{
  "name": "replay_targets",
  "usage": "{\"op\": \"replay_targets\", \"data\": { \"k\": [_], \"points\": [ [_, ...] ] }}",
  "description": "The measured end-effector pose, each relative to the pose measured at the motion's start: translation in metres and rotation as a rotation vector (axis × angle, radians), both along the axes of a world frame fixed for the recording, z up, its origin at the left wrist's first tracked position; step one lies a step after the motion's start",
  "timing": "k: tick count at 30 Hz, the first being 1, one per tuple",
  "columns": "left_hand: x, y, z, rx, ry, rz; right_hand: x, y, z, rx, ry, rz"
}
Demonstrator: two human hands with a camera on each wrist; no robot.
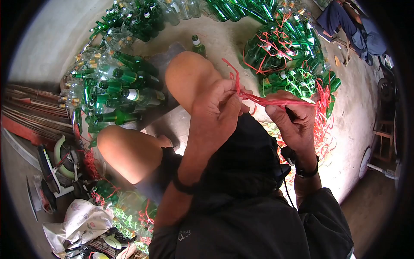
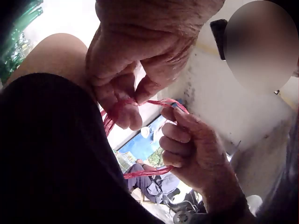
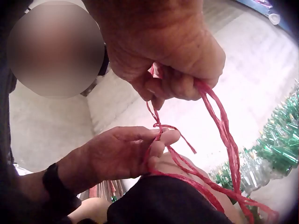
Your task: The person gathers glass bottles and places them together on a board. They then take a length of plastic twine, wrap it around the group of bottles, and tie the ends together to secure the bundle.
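Observation:
Red plastic twine (image 1: 258, 100) runs in several strands between the two hands, in front of the person's knees. My left hand (image 1: 217, 105) pinches it between thumb and fingers, and a short loose end sticks up above them. On the other side, my right hand (image 1: 297, 123) grips the strands with curled fingers. In the right wrist view a small loop or knot of the twine (image 3: 159, 125) shows at the left fingertips, and long strands trail from the right fist. The left wrist view shows a strand (image 2: 159, 101) stretched from hand to hand.
Green bottles (image 1: 129, 75) stand massed at the left, and more bottles bound with red twine (image 1: 276, 41) at the upper right. A single bottle (image 1: 198, 45) stands beyond the knee. Loose red twine (image 1: 323, 116) heaps beside the right hand. A fan (image 1: 366, 164) is at far right.

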State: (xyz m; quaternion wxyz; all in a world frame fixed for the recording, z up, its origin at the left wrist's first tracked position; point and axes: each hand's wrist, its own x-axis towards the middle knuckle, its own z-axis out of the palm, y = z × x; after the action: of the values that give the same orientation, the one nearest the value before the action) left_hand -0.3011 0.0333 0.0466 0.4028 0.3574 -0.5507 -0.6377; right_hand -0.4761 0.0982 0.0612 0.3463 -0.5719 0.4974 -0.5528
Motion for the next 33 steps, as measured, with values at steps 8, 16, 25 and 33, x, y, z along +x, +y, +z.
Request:
{"op": "replay_targets", "data": {
  "k": [8, 16, 25, 33],
  "points": [
    [0.006, -0.004, -0.002, -0.179, -0.096, 0.006, 0.000, 0.000, 0.007, 0.070, -0.032, -0.023],
    [0.010, -0.005, 0.002, -0.138, -0.072, -0.007, 0.004, -0.009, -0.009, 0.227, -0.209, -0.055],
    [0.004, -0.002, 0.005, -0.223, -0.035, 0.144, 0.037, -0.017, -0.029, 0.138, -0.249, 0.029],
    [0.010, -0.007, 0.000, -0.326, -0.174, 0.202, 0.021, -0.010, -0.014, 0.313, -0.129, 0.122]
  ]
}}
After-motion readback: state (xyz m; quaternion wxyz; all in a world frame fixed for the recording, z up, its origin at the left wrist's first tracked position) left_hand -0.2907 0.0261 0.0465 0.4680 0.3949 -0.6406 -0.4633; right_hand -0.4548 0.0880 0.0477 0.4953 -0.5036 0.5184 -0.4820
